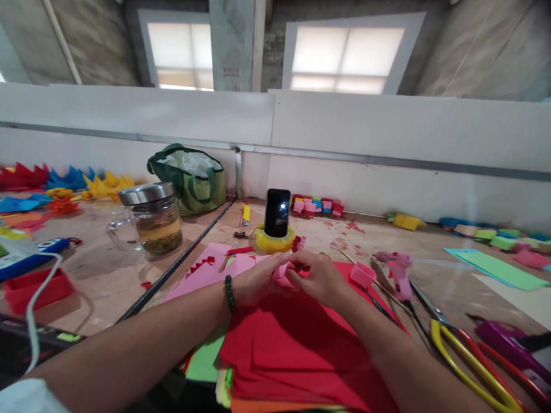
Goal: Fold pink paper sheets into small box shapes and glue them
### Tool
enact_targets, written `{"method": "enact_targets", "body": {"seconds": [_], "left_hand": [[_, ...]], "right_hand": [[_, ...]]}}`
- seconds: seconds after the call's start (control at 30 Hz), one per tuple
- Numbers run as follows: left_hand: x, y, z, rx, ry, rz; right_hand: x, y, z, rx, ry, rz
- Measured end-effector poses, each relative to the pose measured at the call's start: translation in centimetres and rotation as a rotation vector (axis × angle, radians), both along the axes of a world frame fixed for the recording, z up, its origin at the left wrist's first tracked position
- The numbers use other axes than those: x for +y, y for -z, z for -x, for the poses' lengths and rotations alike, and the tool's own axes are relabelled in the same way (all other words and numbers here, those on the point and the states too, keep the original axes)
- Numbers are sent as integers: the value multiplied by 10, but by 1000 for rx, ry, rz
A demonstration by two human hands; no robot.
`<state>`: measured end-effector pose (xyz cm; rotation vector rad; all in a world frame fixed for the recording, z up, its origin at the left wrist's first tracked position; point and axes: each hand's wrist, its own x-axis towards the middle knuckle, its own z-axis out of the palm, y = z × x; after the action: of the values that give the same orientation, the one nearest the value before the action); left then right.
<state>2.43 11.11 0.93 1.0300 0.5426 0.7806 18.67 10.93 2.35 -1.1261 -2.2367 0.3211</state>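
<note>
holding a small pink paper piece (283, 275), you are gripping it with your left hand (257, 282) and pinching it with the bent fingers of your right hand (321, 278), near the far edge of the red paper stack (301, 350). a pink paper box (363, 276) is sitting at that stack's far right corner, a pink glue gun (401, 275) is resting to its right, and a phone (276, 213) is standing in a yellow tape roll (272, 245) toward the desk's (430, 241) far edge.

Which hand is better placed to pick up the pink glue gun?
Probably the right hand: the glue gun sits on that side, while the left hand is farther away. Both hands are on the pink paper, though.
</note>
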Motion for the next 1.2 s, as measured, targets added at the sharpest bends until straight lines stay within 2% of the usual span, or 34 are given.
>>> {"method": "enact_targets", "body": {"seconds": [0.3, 0.43, 0.67, 0.93, 1.2], "left_hand": [[3, 9, -1, -22, 40, -15], [4, 9, -2, -14, 53, -13], [2, 8, -2, -30, 103, -33], [1, 6, -2, 17, 102, -22], [0, 5, -2, 24, 109, -38]], "right_hand": [[-3, 5, 5, -120, 192, -93], [-6, 3, 5, -194, 191, -130], [-7, -1, 6, -226, 206, -100], [-5, 3, 3, -370, 179, -226], [-7, 1, 4, -367, 172, -241]]}}
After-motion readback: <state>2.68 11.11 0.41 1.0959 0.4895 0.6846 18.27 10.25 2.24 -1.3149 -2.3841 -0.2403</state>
